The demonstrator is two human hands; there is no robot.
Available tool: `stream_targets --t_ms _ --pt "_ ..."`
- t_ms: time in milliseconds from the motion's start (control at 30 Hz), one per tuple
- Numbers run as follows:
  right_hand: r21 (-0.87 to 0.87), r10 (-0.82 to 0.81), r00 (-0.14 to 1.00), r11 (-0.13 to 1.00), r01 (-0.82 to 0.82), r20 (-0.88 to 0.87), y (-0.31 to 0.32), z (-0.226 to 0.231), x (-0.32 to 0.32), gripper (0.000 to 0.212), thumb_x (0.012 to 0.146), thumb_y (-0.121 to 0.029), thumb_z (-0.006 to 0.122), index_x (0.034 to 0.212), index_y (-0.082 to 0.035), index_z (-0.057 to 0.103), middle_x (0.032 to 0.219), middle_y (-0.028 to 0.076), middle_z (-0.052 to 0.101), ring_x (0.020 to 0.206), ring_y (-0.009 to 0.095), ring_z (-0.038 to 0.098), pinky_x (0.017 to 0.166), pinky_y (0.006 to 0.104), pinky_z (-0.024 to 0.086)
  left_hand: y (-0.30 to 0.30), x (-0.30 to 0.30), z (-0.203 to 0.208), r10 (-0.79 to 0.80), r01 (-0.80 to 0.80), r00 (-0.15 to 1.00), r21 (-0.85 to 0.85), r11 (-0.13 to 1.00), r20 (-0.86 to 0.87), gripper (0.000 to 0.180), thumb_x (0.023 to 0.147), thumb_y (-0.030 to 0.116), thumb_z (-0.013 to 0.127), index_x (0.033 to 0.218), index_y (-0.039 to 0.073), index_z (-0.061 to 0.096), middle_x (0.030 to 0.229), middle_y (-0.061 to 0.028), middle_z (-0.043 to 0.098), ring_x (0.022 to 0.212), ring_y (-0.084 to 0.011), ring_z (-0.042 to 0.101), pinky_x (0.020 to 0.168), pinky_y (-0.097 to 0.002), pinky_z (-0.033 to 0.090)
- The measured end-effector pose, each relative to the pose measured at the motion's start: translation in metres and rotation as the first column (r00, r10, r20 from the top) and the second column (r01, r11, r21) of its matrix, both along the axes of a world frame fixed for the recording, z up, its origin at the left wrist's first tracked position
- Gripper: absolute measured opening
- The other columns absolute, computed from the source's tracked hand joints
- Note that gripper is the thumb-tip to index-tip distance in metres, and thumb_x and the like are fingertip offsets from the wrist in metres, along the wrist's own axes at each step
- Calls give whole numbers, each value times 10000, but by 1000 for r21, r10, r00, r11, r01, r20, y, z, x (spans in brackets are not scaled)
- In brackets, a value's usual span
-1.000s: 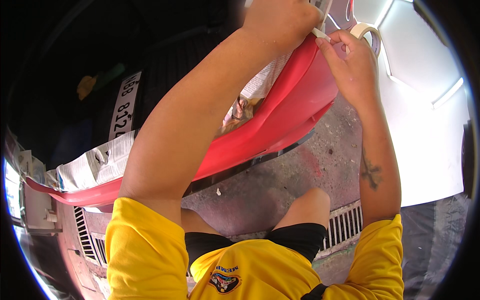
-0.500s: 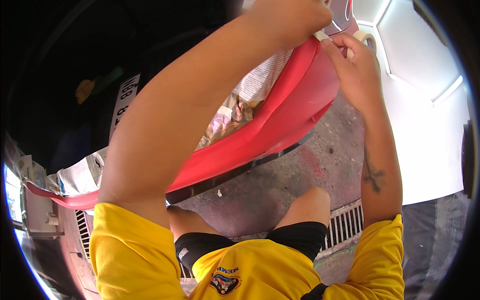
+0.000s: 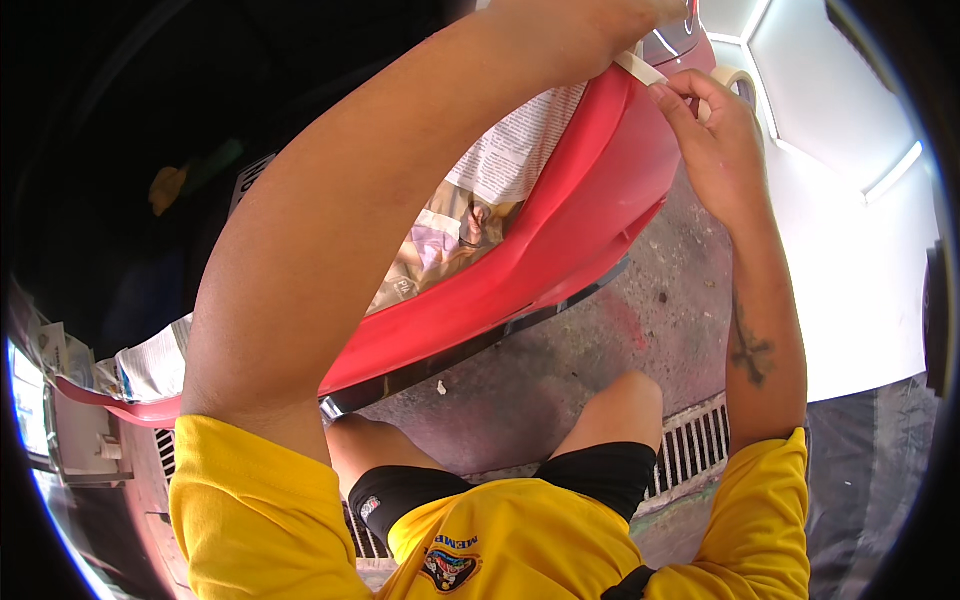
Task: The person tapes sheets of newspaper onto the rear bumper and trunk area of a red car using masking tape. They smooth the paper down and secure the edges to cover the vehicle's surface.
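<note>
My right hand (image 3: 718, 140) is closed, pinching a pale strip of masking tape (image 3: 641, 69) between thumb and fingers. The tape roll (image 3: 738, 84) hangs beside its knuckles, partly hidden behind the hand. The strip runs left over the upper end of a red car bumper (image 3: 600, 190). My left hand (image 3: 632, 24) is at the top edge of the view, above the strip's other end. Its fingers are blurred and partly cut off, so their grip is unclear. Newspaper sheets (image 3: 520, 150) cover the area inside the bumper's edge.
My left forearm crosses in front of the dark car body and a partly hidden number plate (image 3: 246, 182). Below the bumper lies a stained concrete floor (image 3: 520, 400) with a metal drain grate (image 3: 690, 450). A bright white panel (image 3: 850, 280) stands at the right.
My left hand has shifted slightly up and right, and its forearm has risen. More of the tape strip shows between my hands. My right hand has barely moved, still pinching the tape.
</note>
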State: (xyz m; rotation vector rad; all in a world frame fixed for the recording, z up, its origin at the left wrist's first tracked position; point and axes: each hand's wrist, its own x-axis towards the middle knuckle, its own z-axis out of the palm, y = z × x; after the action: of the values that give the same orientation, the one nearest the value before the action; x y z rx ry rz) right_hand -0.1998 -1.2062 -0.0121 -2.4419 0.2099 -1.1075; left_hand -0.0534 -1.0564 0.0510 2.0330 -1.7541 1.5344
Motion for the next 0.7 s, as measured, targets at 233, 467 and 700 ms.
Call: stream_targets --t_ms 233,467,700 --pt "-277 -97 991 954 119 94 -13 -3 3 229 1011 -266 735 1055 -44 771 858 115 718 830 255 655 777 411 516 -6 3 6 11 -8 998 42 999 -58 330 934 103 666 1247 65 763 1416 -172 624 1453 -381 511 1210 -640 316" --pt "-434 -152 979 880 196 134 -22 10 15 211 979 -278 767 1048 -80 788 936 115 738 951 299 664 858 450 525 -8 16 3 -114 115 993 -75 991 14 527 942 113 677 1464 147 606 1382 -191 624 1428 -403 523 1174 -637 340" --pt "-506 -134 987 859 73 -84 -16 42 14 212 973 -244 744 1002 -41 799 840 145 716 867 317 670 805 465 521 -5 13 4 -100 99 995 -57 994 -15 623 888 134 751 1483 190 573 1375 -191 608 1404 -400 536 1140 -637 359"
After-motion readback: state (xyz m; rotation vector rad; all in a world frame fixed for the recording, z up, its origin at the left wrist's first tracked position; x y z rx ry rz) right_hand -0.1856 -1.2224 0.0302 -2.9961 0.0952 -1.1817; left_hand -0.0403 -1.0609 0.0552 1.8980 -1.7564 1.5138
